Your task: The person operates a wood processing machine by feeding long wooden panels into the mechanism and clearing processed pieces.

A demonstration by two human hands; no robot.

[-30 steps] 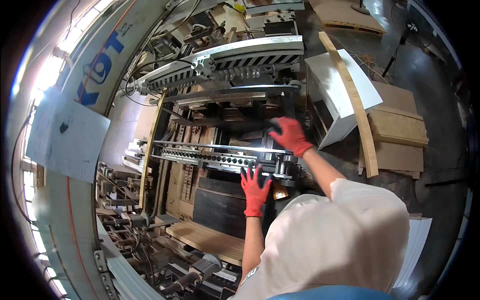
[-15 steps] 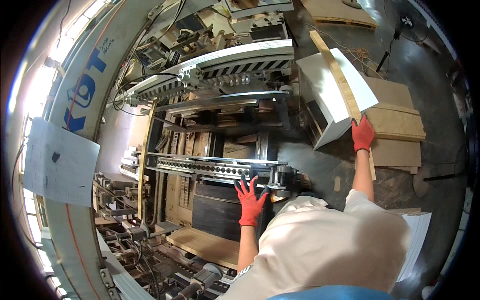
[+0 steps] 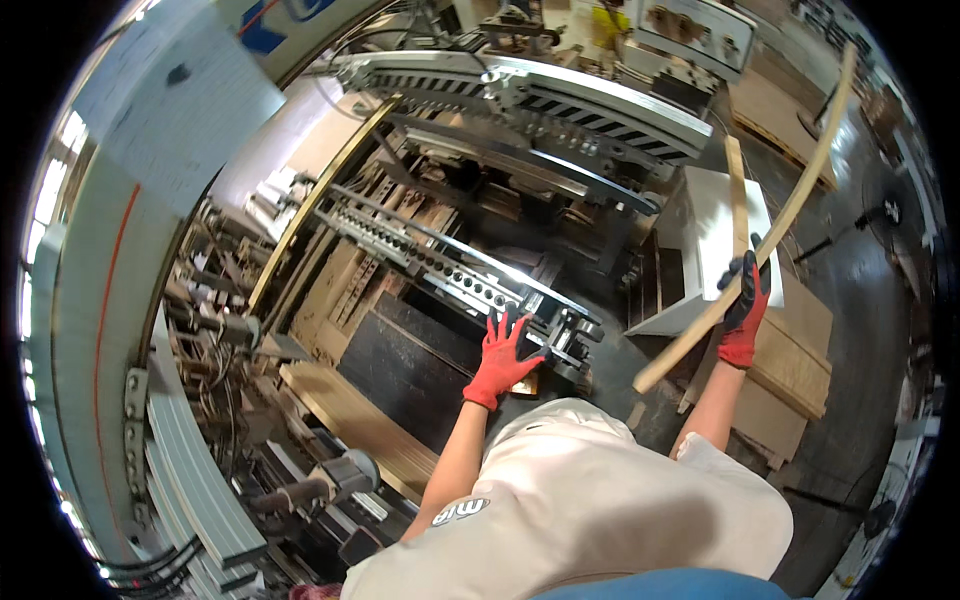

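Note:
My right hand (image 3: 745,310), in a red glove with dark fingertips, is closed round a long, narrow wooden strip (image 3: 808,180). The strip slants across a white box-like cabinet (image 3: 697,235), one end towards my body and the other far off to the right. Under it, a second wooden strip (image 3: 738,190) lies on the cabinet top. My left hand (image 3: 500,362), gloved alike, has its fingers spread and grips nothing. It is at the near end of a metal rail with a row of round holes (image 3: 430,262); whether it touches the rail I cannot tell.
Several wooden strips (image 3: 365,425) lie stacked in the machine at the lower left. Beyond the rail runs a black-and-white striped machine beam (image 3: 600,115). Brown boards (image 3: 795,350) lie on the floor beside the cabinet. A large grey machine housing (image 3: 90,350) stands at the left.
My right hand has moved one wooden strip away from the one on the cabinet and swung it aslant. My left hand stays spread near the rail's end. The whole view has turned.

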